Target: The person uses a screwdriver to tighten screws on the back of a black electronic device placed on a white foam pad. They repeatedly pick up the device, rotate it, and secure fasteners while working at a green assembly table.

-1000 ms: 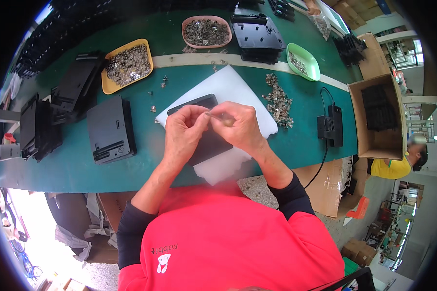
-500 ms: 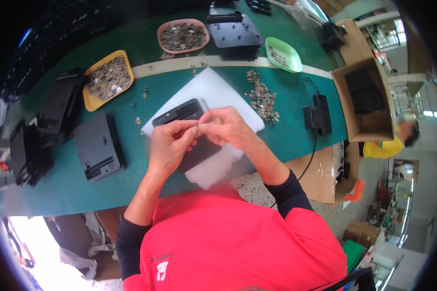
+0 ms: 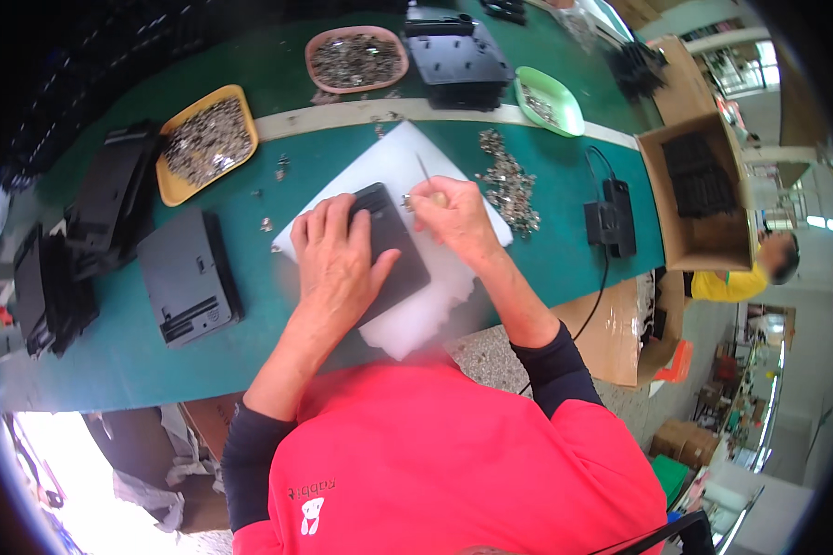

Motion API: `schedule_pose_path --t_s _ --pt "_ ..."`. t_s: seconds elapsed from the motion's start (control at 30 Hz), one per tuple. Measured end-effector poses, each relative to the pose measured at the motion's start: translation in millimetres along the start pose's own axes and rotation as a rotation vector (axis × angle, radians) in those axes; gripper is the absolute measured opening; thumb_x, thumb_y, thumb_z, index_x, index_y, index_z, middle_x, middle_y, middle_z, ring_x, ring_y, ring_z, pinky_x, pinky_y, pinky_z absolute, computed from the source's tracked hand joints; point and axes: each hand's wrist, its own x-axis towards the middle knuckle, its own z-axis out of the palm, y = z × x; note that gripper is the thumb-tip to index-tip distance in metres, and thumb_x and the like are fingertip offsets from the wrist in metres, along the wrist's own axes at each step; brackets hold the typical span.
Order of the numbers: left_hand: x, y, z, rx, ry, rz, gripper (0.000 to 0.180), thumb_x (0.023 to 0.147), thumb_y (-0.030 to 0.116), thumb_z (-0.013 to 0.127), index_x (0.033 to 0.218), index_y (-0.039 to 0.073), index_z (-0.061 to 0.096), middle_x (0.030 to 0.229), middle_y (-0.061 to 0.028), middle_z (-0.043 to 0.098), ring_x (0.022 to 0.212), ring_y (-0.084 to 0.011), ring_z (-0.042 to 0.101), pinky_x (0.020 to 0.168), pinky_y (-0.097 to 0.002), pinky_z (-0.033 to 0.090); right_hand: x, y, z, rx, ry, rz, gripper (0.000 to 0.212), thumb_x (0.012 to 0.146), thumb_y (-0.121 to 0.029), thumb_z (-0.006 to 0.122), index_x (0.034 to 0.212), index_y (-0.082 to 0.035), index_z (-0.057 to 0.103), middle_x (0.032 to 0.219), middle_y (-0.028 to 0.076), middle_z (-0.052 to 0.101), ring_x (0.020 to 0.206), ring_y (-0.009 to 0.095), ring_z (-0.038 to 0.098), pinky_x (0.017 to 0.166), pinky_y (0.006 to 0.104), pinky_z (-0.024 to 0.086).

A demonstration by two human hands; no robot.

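My left hand (image 3: 331, 252) lies flat with spread fingers on a black plastic case (image 3: 400, 242), whose far end shows past the fingertips. Under the case is a white foam sheet (image 3: 400, 153), its near edge ragged. Just right of the case, my right hand (image 3: 455, 218) is closed round a slim tool (image 3: 423, 167) with a thin metal shaft and pale yellowish handle; the shaft points away from me. Its exact kind is not clear. A small shiny metal part (image 3: 405, 200) shows at the right fingertips. Loose small metal parts (image 3: 509, 185) are heaped right of the foam.
Yellow (image 3: 165, 185), pink (image 3: 317, 79) and green trays (image 3: 565, 102) hold small metal parts. More black cases (image 3: 187, 273) lie at left; others are stacked at the back (image 3: 458, 57). A corded black device (image 3: 611, 222) and an open carton (image 3: 699, 250) are at right.
My hands were together above the case, pinching something small. They have parted: the left now lies on the case, the right has moved right, with the tool's shaft pointing away.
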Motion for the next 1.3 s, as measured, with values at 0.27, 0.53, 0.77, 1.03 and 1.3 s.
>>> schedule_pose_path --t_s 0.27,0.53,0.77,1.03,1.3 --pt "-2.5 -6.2 1.9 -0.067 0.003 -0.030 0.049 0.070 0.028 0.082 0.106 0.002 0.061 0.127 -0.0141 0.045 0.121 -0.0334 0.041 0.103 -0.0561 0.029 13.8 -3.8 20.0 -0.104 0.056 -0.027 0.017 0.082 -0.014 0.062 0.084 0.003 0.065 0.068 0.013 0.066 0.061 0.019 0.067 0.059 0.0308 0.051" --pt "-1.8 -5.6 3.1 -0.070 0.005 -0.069 0.053 0.067 0.027 0.082 0.109 0.003 0.062 0.128 -0.0123 0.047 0.121 -0.0323 0.043 0.103 -0.0533 0.029 17.7 -1.2 28.8 -0.365 0.176 -0.248 0.016 0.080 -0.013 0.064 0.081 0.003 0.062 0.080 0.020 0.064 0.073 0.038 0.063 0.066 0.0412 0.050" --pt "-1.4 -6.3 2.6 -0.086 0.012 -0.076 0.052 0.067 0.027 0.082 0.108 0.002 0.063 0.127 -0.0125 0.048 0.121 -0.0322 0.044 0.103 -0.0529 0.029 16.7 -8.0 39.3 -0.535 0.221 -0.329 0.013 0.080 -0.010 0.063 0.077 0.002 0.059 0.082 0.020 0.060 0.074 0.040 0.060 0.067 0.0461 0.048" --pt "-2.1 -6.9 4.9 -0.107 0.014 -0.084 0.052 0.067 0.026 0.082 0.108 0.002 0.062 0.127 -0.0129 0.048 0.120 -0.0328 0.044 0.103 -0.0524 0.030 16.1 -8.0 39.5 -0.523 0.200 -0.230 0.014 0.080 -0.009 0.065 0.084 0.003 0.058 0.076 0.017 0.063 0.068 0.036 0.062 0.062 0.0418 0.049" --pt "-1.9 -5.8 3.0 -0.080 -0.011 -0.070 0.054 0.068 0.027 0.082 0.111 0.003 0.061 0.128 -0.0133 0.046 0.120 -0.0339 0.043 0.102 -0.0525 0.030 29.1 -24.6 17.6 -0.123 -0.104 0.122 0.014 0.083 -0.014 0.069 0.088 -0.002 0.063 0.060 0.003 0.058 0.045 0.008 0.052 0.039 0.0237 0.037"
